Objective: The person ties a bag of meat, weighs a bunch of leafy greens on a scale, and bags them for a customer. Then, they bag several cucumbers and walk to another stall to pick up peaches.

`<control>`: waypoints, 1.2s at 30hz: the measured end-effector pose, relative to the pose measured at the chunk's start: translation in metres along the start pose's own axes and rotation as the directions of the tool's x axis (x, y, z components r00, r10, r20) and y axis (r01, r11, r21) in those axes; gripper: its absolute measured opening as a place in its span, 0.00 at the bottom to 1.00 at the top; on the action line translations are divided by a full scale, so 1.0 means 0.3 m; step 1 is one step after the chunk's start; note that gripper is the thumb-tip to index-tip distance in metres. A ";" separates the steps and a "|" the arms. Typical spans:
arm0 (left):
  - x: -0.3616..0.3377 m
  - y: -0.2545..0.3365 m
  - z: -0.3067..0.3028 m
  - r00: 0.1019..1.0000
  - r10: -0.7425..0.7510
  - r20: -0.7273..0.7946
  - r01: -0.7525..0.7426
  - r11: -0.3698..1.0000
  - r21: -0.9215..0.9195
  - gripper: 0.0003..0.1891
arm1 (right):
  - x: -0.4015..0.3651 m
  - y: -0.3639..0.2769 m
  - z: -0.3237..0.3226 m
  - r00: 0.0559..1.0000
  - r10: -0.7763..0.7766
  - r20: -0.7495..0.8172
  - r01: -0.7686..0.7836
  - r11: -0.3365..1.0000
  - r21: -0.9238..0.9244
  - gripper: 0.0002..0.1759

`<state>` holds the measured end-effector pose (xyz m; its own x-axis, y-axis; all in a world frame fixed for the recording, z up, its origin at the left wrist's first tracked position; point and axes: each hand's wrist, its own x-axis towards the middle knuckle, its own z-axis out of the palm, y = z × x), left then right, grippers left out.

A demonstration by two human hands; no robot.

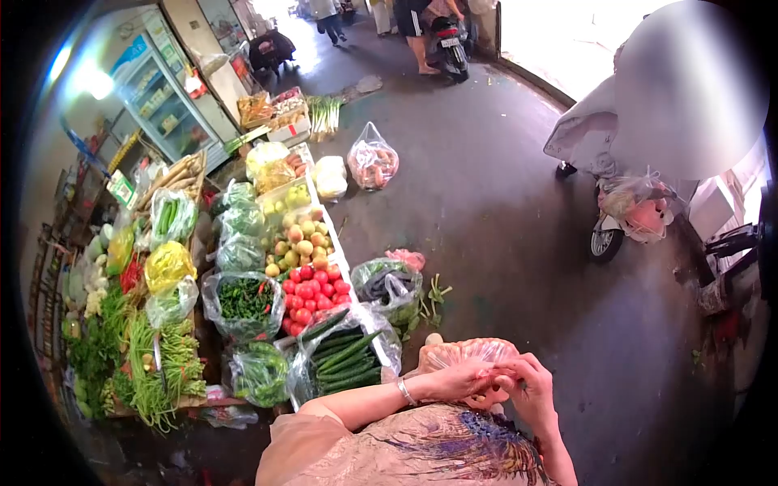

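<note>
Low in the head view, my left hand (462, 379), with a bracelet at the wrist, has its fingers closed at a clear plastic bag (470, 351) of round, pinkish-brown items. Beside it, my right hand (525, 381) has its fingers bent and pressed together near the bag's right side. Both hands nearly touch in front of my body. What the right fingertips pinch is too small to tell. To the left lie cucumbers (348, 360) in an open plastic bag, with red tomatoes (312, 296) behind them.
A vegetable stall with greens (166, 356) and fruit (304, 239) fills the left. Bagged produce (373, 166) and a dark bag (389, 283) stand on the floor (486, 211). A scooter's front wheel (606, 241) is at the right. People (409, 24) and a motorbike (450, 44) are farther back.
</note>
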<state>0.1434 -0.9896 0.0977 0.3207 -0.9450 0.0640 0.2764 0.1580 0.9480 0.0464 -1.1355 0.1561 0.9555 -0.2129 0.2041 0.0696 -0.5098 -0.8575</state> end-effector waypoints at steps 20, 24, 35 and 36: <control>0.323 0.089 -0.419 0.992 -0.060 0.111 0.013 0.924 0.381 0.09 | 0.226 0.354 0.084 0.788 0.610 -0.085 -0.504 0.718 0.480 0.08; 0.367 0.189 -0.392 0.976 -0.068 0.208 -0.054 0.847 0.529 0.03 | 0.405 0.256 -0.048 0.951 0.291 -0.105 -0.261 0.937 0.233 0.09; 0.456 0.330 -0.236 0.813 0.303 0.498 -0.518 -0.017 0.855 0.09 | 0.509 0.237 -0.214 0.936 -0.003 0.351 -0.234 0.739 0.632 0.27; 0.472 0.349 -0.224 0.779 0.341 0.527 -0.518 -0.125 0.846 0.10 | 0.519 0.171 -0.251 0.930 0.020 0.366 -0.271 0.708 0.652 0.28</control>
<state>0.2787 -1.0877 0.1852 -0.1332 -0.8326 0.5377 -0.9673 0.2273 0.1124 0.1772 -1.2577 0.1794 0.9953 0.0969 0.0000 -0.0233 0.2397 -0.9706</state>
